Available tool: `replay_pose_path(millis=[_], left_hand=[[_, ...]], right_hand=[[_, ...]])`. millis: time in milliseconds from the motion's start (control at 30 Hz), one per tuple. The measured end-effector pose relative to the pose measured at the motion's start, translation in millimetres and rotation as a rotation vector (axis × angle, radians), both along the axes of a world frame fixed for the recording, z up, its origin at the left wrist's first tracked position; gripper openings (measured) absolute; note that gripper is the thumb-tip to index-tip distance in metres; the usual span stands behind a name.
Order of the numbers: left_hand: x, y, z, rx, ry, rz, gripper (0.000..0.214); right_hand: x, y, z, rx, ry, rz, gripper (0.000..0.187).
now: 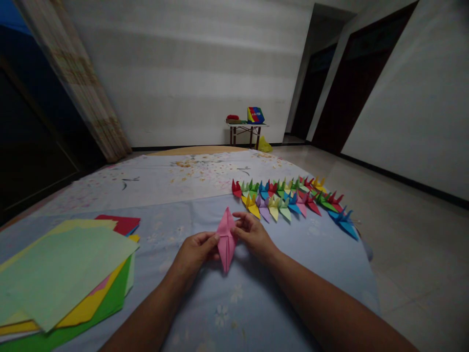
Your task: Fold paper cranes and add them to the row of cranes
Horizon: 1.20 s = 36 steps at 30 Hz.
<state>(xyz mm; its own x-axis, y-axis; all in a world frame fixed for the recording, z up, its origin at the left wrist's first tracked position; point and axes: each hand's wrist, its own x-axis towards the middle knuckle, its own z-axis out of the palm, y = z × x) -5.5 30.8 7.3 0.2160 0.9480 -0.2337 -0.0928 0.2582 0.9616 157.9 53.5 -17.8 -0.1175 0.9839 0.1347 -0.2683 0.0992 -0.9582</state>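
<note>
A pink sheet of origami paper (pixel 226 244), folded into a long diamond with a crease across its middle, is held upright over the table between both hands. My left hand (pixel 200 249) pinches its left edge, thumb in front and fingers behind. On the opposite edge, my right hand (pixel 252 233) grips the paper between thumb and fingers. Beyond my right hand stand rows of folded paper cranes (pixel 273 208) in many colours. The nearest of them on the far right is a blue crane (pixel 344 222).
On the left lies a stack of coloured paper sheets (pixel 69 264), pale green on top. A floral blue cloth (pixel 311 274) covers the near part of the table. Farther off, a small table (pixel 246 125) against the wall carries a colourful box (pixel 255 115).
</note>
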Motion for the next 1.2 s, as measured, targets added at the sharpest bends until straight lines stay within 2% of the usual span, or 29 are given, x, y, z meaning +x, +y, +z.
replay_pose_path(millis=[267,500,667,967,1067,1200], left_hand=[[0,1,-3.6,-0.01,0.03,0.042,0.032],[-2,0,2.8,0.002,0.009,-0.029,0.034],[-2,1,0.4,0.005,0.03,0.018,0.039],[-2,3,-6.1,0.0,0.033,0.03,0.034],[-4,5,-8.0,0.026,0.065,0.029,0.034],[-6,5,-7.2,0.042,0.097,0.019,0.037]], right_hand=[[6,-2,0.4,-0.005,-0.176,-0.005,0.035],[7,-5,3.8,0.009,-0.119,0.053,0.023],[7,-8,6.0,-0.009,-0.121,0.105,0.024],[8,-9,3.0,-0.009,-0.182,0.14,0.024],[11,-10,4.1,-0.016,-0.155,0.204,0.026],[18,-10,6.2,0.006,-0.144,0.375,0.03]])
